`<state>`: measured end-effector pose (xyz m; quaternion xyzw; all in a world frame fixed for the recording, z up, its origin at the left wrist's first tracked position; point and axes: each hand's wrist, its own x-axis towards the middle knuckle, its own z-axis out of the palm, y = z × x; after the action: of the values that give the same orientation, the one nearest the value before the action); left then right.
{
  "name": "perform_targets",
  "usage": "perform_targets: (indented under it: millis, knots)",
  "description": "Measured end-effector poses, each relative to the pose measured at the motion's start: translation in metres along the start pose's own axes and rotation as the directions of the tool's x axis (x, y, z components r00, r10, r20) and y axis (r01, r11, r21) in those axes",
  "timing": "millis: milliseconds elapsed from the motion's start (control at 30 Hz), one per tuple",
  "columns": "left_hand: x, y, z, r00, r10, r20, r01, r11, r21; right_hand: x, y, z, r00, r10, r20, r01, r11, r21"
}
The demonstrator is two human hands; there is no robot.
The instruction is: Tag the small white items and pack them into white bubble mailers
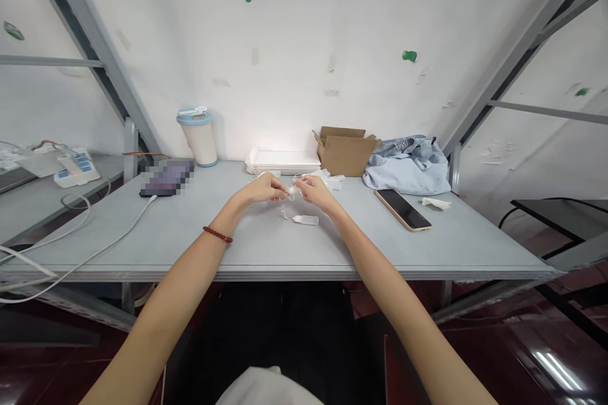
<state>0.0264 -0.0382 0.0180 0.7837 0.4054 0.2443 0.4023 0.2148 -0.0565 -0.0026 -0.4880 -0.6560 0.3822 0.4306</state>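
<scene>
My left hand (264,188), with a dark red bead bracelet (217,235) on its wrist, is closed in a pinch. Facing it, my right hand (314,192) also pinches, and between the fingertips is a small white piece with a thin cord (291,192). Its exact kind is too small to tell. On the table just in front of the hands lies a small white tag-like piece with a thin loop (305,219). Behind my right hand is a pile of similar small white pieces (336,182), partly hidden by the hand.
At the back of the grey table (285,247) stand a cup with a blue lid (199,138), a white stack (284,161), an open cardboard box (346,153) and a light blue cloth (407,168). A phone (403,209) and crumpled paper (436,204) lie right; a cabled device (167,178) left.
</scene>
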Motion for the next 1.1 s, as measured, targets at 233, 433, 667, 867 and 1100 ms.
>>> perform_targets:
  millis: [233,433,667,867,1100]
  knots:
    - [0.0,0.001,0.0,0.999,-0.028,0.018,0.027,1.0,0.012,-0.004,-0.004,0.001,1.0,0.003,0.019,-0.004,1.0,0.004]
    - [-0.004,0.003,-0.009,0.996,-0.081,0.03,0.082,0.995,-0.05,-0.001,-0.006,0.002,1.0,0.023,-0.007,-0.022,0.999,0.044]
    - [-0.006,0.0,-0.015,0.991,-0.137,-0.013,0.135,0.986,-0.095,0.003,-0.001,0.001,0.998,0.03,-0.046,-0.025,0.994,0.11]
    - [0.001,-0.011,-0.011,0.998,-0.066,0.019,0.067,0.995,-0.078,0.001,0.0,0.005,0.999,0.031,-0.02,-0.028,0.993,0.11]
    - [-0.005,-0.008,-0.018,0.996,-0.085,0.012,0.086,0.991,-0.103,-0.004,-0.002,0.012,0.998,-0.032,0.063,0.025,0.993,0.111]
